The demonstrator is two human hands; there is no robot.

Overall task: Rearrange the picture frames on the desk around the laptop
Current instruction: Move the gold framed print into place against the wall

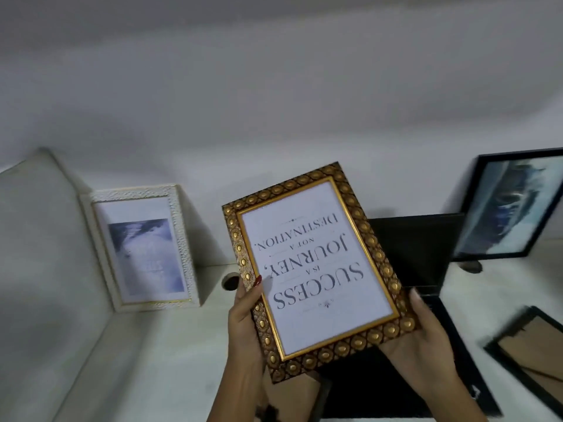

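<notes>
I hold an ornate gold picture frame (pixel 307 263) above the desk, its "Success is a journey" print upside down to me. My left hand (pixel 245 318) grips its left edge, thumb on the glass. My right hand (pixel 423 336) supports its lower right corner from beneath. Behind and under the frame sits an open black laptop (pixel 417 248). A white frame (pixel 143 248) with a pale blue picture stands at the left against the wall. A black frame (pixel 515 205) with a blue-white picture leans at the right. Another black frame (pixel 530 348) lies face down at the far right.
A pale cushion (pixel 39 239) fills the left side next to the white frame. The white desk (pixel 170 345) has a round cable hole (pixel 230 281) near my left thumb and another (pixel 472 266) under the leaning black frame. A brown frame back (pixel 292 394) shows below the gold frame.
</notes>
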